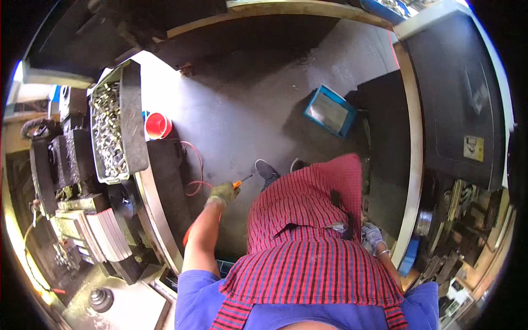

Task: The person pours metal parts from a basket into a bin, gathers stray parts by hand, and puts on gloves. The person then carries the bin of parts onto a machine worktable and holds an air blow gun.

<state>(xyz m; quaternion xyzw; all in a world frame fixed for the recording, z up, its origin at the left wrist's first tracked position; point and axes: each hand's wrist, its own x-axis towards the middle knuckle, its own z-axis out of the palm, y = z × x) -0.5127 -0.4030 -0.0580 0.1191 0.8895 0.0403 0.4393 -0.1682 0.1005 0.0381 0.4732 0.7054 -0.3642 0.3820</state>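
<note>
My left hand (223, 193), in a worn yellowish glove, is closed around an orange air blow gun (237, 185). Its thin dark nozzle points up and to the right, above the floor. A red hose (200, 165) curls on the floor near that hand, and a bit of red also shows beside my forearm. My right hand (372, 235), in a grey-white glove, hangs low beside the striped apron (308, 220). The apron partly covers it, and its fingers are too unclear to read.
At left, a long bin (132, 110) full of small metal parts rests on the machine bench. A red bucket (158, 126) stands beside it. A blue crate (330, 110) lies on the floor ahead. Dark cabinet panels (456, 99) and metal-framed edges flank me on the right.
</note>
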